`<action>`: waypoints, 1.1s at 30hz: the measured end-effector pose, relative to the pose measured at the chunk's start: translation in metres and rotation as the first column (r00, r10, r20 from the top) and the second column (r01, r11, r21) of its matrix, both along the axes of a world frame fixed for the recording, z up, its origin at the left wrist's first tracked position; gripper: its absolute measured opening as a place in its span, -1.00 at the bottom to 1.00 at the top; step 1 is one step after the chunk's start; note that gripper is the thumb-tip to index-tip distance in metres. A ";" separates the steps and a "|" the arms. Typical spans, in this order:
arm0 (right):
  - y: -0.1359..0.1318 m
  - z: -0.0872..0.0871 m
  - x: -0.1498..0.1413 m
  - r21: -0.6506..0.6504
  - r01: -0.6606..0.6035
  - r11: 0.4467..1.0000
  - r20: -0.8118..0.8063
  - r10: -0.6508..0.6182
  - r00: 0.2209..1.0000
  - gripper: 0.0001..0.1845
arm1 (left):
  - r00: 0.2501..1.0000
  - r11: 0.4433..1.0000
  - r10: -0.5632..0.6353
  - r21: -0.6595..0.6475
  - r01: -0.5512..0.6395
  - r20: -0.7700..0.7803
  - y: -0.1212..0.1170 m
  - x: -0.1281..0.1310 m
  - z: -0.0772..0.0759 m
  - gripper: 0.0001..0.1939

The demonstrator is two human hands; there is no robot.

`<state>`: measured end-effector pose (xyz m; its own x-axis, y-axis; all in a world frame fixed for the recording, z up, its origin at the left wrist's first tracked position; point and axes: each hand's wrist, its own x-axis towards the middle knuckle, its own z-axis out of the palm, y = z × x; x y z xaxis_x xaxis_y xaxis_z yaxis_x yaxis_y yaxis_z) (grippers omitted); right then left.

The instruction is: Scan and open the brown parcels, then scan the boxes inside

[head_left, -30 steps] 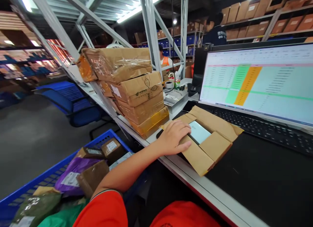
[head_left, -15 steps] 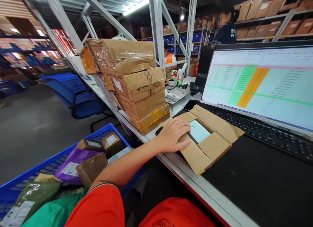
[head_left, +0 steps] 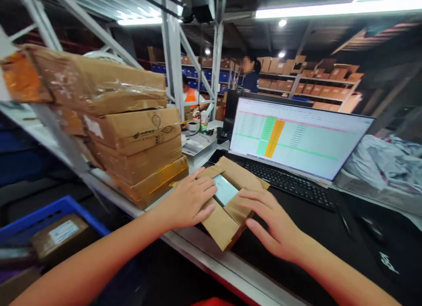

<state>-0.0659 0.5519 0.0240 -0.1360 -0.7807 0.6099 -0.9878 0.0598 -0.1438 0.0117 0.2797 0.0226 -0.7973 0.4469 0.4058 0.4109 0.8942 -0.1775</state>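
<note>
A small cardboard box (head_left: 222,227) lies on the desk with its flaps folded outward. Inside its opening shows a pale blue box (head_left: 224,189). My left hand (head_left: 191,200) rests over the left side of the cardboard box, its fingers lying on the flap and its thumb on the near flap. At the right side, my right hand (head_left: 270,220) touches the flap with fingers stretched out, the thumb apart and lower by the box's side wall. Both hands are open, and they partly cover the box.
Taped cartons (head_left: 138,132) are stacked on the left. Behind the box stand a monitor (head_left: 300,134) and a keyboard (head_left: 286,178); a mouse (head_left: 372,229) lies right on a black mat. A blue crate (head_left: 69,205) with parcels sits lower left. Two people are in the background.
My right hand has come into view and now touches the box's right flap. My left hand stays on the left side. The view has turned to the right.
</note>
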 end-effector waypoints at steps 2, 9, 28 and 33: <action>-0.021 0.001 -0.016 0.116 -0.048 0.992 0.008 0.047 0.999 -0.58 | 0.999 0.999 0.012 -0.048 -0.014 -0.032 -0.001 -0.001 0.003 -0.64; -0.062 0.007 -0.047 0.213 -0.048 0.976 0.006 0.048 0.999 -0.59 | 0.982 0.978 0.187 -0.091 -0.189 -0.029 -0.029 -0.004 0.014 -0.21; -0.003 -0.009 -0.026 0.437 0.061 0.898 0.261 -0.191 0.946 -0.81 | 0.940 0.333 0.333 0.923 -0.192 0.075 -0.037 -0.042 -0.093 0.19; -0.015 0.028 -0.027 0.365 0.142 0.920 0.437 -0.304 0.847 -0.84 | 0.982 0.099 0.187 0.995 -0.032 0.013 -0.057 -0.035 -0.089 0.19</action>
